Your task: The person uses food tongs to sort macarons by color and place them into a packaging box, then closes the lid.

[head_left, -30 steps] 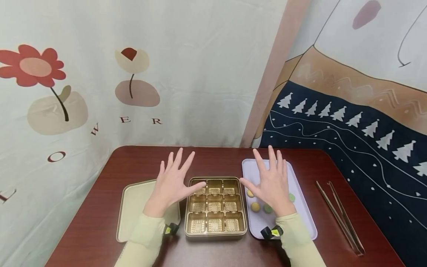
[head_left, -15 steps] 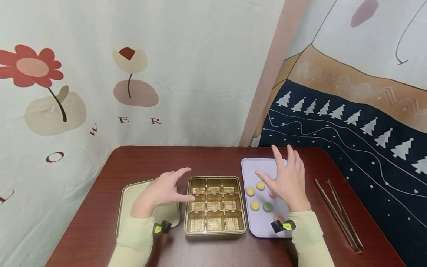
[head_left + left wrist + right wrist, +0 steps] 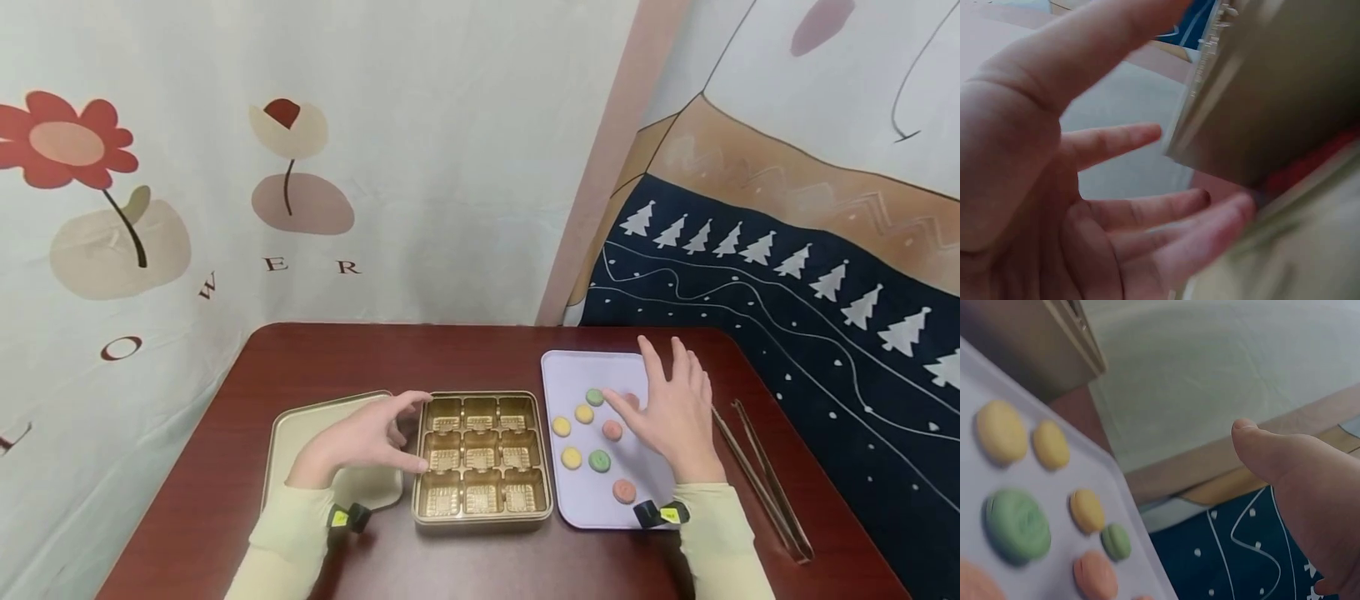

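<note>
My left hand [image 3: 352, 442] reaches to the left side of a gold tin [image 3: 482, 518] with a compartmented insert. Its thumb and fingers are spread, the tips close by the tin's left edge; contact is not clear. In the left wrist view the fingers [image 3: 1113, 140] are loosely bent, apart from the tin's wall [image 3: 1272, 94]. My right hand [image 3: 675, 421] hovers with fingers extended over the right part of a lavender tray [image 3: 566, 375]. Yellow macarons [image 3: 572, 457], green macarons [image 3: 599, 461] and pink macarons [image 3: 624, 492] lie on this tray. The right hand hides part of it.
A pale gold lid [image 3: 292, 442] lies left of the tin, partly under my left hand. Metal tongs [image 3: 772, 492] lie right of the tray. Patterned curtains [image 3: 450, 167] hang behind the dark red table [image 3: 480, 571].
My left hand has come down from spread fingers to the tin's left edge. The right hand has moved right over the tray, uncovering more macarons.
</note>
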`<state>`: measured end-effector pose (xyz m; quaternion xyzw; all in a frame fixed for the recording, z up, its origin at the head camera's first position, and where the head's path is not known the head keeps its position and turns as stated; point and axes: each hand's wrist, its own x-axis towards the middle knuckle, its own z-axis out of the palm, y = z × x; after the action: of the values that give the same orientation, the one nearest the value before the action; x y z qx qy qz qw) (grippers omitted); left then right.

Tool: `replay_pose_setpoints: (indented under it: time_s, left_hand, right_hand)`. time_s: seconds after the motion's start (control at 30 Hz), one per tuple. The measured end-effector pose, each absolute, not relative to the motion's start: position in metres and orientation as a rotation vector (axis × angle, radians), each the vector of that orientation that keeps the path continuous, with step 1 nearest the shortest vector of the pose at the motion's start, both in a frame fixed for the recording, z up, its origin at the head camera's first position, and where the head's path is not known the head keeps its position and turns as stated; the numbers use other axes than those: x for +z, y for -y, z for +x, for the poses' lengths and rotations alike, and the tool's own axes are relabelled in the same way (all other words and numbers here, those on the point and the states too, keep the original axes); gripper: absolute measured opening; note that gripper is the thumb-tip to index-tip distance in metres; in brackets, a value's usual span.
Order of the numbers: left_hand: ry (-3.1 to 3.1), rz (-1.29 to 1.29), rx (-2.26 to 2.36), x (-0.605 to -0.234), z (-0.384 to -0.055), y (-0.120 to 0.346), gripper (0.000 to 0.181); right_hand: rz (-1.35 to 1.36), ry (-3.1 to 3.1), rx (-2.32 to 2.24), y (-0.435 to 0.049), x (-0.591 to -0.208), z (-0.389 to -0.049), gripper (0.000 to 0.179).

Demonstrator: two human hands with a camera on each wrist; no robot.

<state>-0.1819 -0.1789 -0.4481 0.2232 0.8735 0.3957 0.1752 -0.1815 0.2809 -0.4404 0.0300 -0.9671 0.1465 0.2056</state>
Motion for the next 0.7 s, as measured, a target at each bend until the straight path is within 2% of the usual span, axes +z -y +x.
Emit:
replay_pose_setpoints:
  time_s: [0.37,0.7]
  left_hand:
    - [-2.466,0.634,1.320,-0.467,-0.174,0.181,0.090]
    - [-2.357,0.570,1.482,-0.476,-0.160,0.178,0.099]
  right_hand:
    - [0.010,2.760,0.333,-0.324,-0.448,-0.170,0.102]
    - [-0.138,2.917,0.297,-0.383,-0.477,-0.145,0.106]
